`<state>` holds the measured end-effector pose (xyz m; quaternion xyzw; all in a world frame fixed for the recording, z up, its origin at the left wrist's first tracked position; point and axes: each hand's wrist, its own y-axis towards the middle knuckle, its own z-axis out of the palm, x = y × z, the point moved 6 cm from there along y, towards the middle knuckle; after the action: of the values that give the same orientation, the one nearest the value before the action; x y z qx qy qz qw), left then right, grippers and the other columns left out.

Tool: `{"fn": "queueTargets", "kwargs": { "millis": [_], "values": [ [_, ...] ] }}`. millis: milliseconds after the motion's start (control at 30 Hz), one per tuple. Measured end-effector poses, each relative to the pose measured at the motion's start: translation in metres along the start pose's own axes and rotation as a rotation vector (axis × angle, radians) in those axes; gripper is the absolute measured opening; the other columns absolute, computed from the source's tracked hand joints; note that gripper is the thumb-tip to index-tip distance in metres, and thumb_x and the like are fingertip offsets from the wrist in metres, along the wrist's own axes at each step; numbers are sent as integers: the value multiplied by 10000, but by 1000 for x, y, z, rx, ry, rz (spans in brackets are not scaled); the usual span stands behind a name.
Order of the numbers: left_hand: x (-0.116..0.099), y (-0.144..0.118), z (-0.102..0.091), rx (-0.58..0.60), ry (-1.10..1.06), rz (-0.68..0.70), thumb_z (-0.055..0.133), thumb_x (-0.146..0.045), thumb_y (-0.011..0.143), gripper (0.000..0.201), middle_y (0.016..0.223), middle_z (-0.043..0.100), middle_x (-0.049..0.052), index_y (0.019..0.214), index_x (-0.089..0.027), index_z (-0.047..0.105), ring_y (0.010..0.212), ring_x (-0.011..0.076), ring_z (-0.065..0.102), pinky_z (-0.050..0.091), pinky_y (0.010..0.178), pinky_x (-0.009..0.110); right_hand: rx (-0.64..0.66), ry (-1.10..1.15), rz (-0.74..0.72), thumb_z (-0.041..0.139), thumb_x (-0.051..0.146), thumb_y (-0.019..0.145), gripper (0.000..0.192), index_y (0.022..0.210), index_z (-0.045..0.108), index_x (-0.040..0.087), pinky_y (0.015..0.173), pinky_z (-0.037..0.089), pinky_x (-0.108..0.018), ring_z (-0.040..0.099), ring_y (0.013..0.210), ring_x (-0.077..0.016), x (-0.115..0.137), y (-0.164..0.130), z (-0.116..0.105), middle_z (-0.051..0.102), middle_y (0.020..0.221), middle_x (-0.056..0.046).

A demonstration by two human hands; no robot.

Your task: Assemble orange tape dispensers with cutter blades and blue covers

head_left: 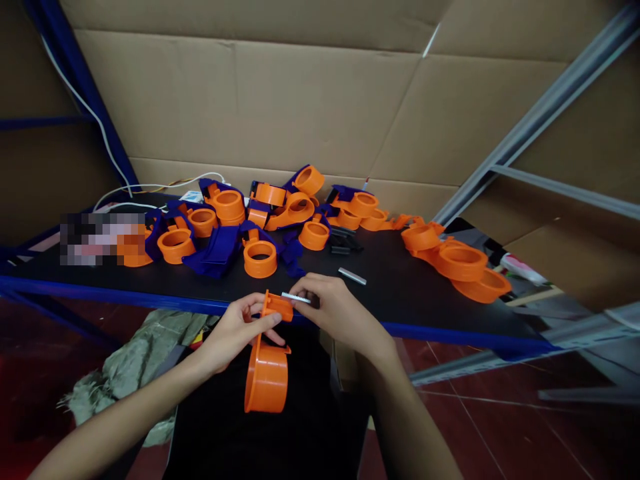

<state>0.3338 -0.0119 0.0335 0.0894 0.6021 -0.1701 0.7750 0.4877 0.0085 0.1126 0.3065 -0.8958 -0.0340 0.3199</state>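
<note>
My left hand is closed around the upper arm of an orange plastic tape dispenser body, whose wide ring hangs downward over my lap. Pinched between the fingers of my right hand is a serrated metal blade, its toothed edge facing up. The blade lies right at the top end of the orange body; whether the two touch, I cannot tell. On the black tabletop just beyond my right hand rests a small metal strip. A dispenser with an orange ring and blue parts stands beyond my left hand.
Several orange and blue tape dispensers crowd the back of the black table. Black plastic pieces lie mid-table. Bare orange bodies are stacked at the right. Metal shelf posts flank the table, with a cardboard wall behind.
</note>
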Motion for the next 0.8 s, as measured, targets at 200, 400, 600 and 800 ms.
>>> {"fn": "queueTargets", "kwargs": {
  "millis": [200, 400, 600, 800],
  "values": [
    [2, 0, 2, 34, -7, -5, 776, -401, 780, 384, 1065, 760, 137, 1058, -155, 678, 679, 234, 763, 536, 607, 272, 14, 27, -9, 657, 253, 913, 107, 904, 745, 193, 678, 452, -247, 598, 741, -136, -1, 2, 4, 663, 857, -36],
    [6, -2, 5, 78, 11, -46, 745, -417, 813, 388, 897, 778, 113, 1088, -155, 667, 683, 238, 764, 521, 599, 259, 38, 93, -65, 563, 301, 978, 221, 974, 763, 206, 770, 493, -269, 654, 845, -159, 6, 3, 10, 703, 969, -65],
    [10, -3, 4, 78, 12, -98, 699, -458, 846, 423, 789, 772, 111, 1128, -150, 635, 707, 260, 765, 507, 548, 241, 40, 44, -48, 507, 288, 1004, 256, 964, 751, 220, 783, 487, -258, 664, 889, -159, 3, 7, 18, 711, 987, -50],
    [3, -5, 3, 67, -64, -107, 669, -418, 886, 374, 734, 766, 119, 1126, -138, 608, 683, 239, 760, 514, 550, 220, -231, -14, -26, 480, 356, 1014, 288, 998, 735, 223, 818, 494, -287, 671, 912, -181, -18, 16, -1, 731, 1002, -51]
  ]
}}
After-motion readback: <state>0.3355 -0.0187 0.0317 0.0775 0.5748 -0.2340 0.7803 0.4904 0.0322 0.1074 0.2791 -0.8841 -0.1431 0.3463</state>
